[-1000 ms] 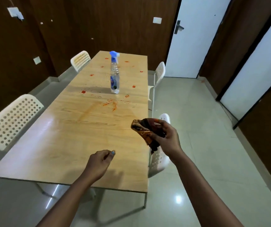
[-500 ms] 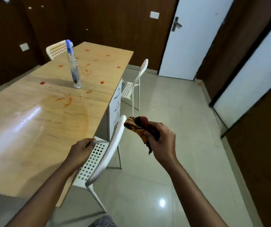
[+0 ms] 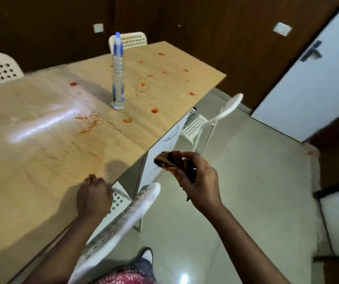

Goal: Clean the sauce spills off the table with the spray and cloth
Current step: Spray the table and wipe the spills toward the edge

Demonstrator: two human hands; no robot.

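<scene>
The right hand [image 3: 200, 181] pinches the cloth [image 3: 171, 162] beside the desk [image 3: 41, 160]. The left hand [image 3: 93, 196] is fisted, its grip empty. The spray [image 3: 117, 78] stands upright among sauce spots [image 3: 154, 111].

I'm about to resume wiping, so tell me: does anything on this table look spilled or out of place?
Yes. Red sauce splatters dot the far half of the light wooden table, around the upright clear spray bottle with the blue nozzle, plus a smeared streak nearer the middle. The crumpled brown-orange cloth is held off the table in the right hand.
</scene>
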